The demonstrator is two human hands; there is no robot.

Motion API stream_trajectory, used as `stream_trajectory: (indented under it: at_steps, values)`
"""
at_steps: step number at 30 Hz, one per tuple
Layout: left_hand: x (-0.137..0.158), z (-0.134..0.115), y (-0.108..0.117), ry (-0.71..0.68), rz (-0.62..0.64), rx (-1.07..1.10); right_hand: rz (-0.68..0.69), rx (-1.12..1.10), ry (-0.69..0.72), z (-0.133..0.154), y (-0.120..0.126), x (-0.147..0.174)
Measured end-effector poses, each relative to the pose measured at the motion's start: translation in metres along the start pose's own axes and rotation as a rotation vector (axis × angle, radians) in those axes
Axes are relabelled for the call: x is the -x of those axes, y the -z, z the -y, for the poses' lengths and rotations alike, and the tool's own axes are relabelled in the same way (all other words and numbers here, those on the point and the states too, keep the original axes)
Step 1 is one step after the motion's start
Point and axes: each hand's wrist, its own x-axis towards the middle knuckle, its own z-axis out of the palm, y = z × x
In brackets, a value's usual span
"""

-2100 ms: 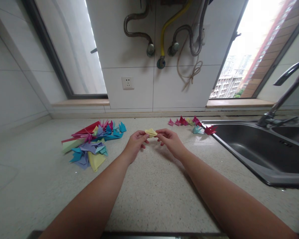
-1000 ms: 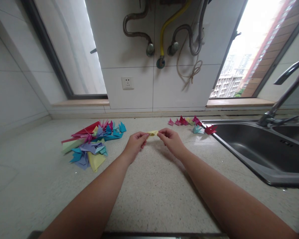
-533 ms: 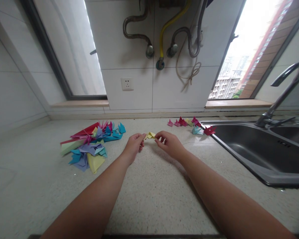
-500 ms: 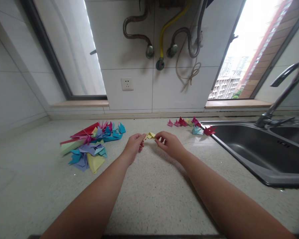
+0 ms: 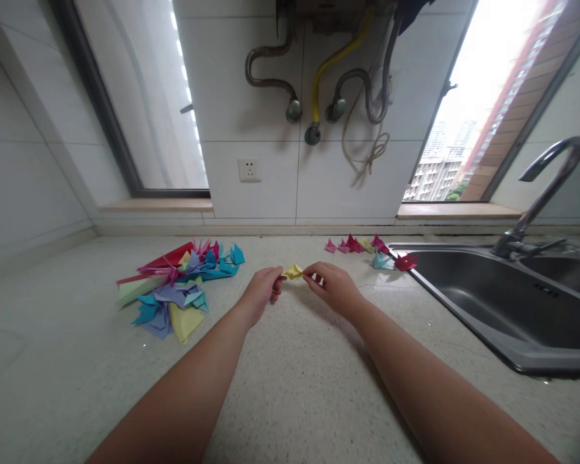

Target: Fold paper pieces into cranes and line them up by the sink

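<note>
Between my two hands is a small yellow origami crane (image 5: 294, 271), its folded paper held just above the countertop (image 5: 290, 386). My left hand (image 5: 264, 290) pinches its left end between thumb and forefinger, the other fingers curled. The right end is pinched by the fingertips of my right hand (image 5: 329, 283). Left of my hands lies a loose pile of folded paper pieces (image 5: 178, 287) in blue, purple, yellow, red and pink. Several small finished-looking paper cranes (image 5: 354, 243) stand in a row at the back right, with a light blue crane (image 5: 383, 261) and a red crane (image 5: 406, 261) in front.
A steel sink (image 5: 473, 290) with a curved faucet (image 5: 555, 174) is set into the counter on the right; the red crane sits at its rim. Behind the counter is a tiled wall with a socket (image 5: 249, 170), hoses (image 5: 314, 90) and windows on both sides.
The camera view has tilted slightly upward, so everything sits a little lower. Both hands still hold the yellow crane, whose visible shape has changed a little between the fingers.
</note>
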Motion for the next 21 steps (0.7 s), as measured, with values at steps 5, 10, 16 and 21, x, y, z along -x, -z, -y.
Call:
stream_trajectory:
  at_steps: [5,10,16,21]
  values:
    - [-0.001,-0.001,-0.001,0.014,0.007,0.004,-0.044,-0.049,-0.093,-0.004,-0.002,-0.001]
    - [0.001,-0.003,-0.002,0.001,0.014,-0.01,-0.174,-0.169,-0.254,-0.014,0.004,-0.005]
    - [0.002,-0.006,-0.003,0.026,0.037,-0.049,-0.523,-0.433,-0.646,-0.057,0.019,-0.024]
    - [0.001,-0.007,-0.004,0.034,0.029,-0.068,-0.687,-0.442,-0.851,-0.103,0.023,-0.043]
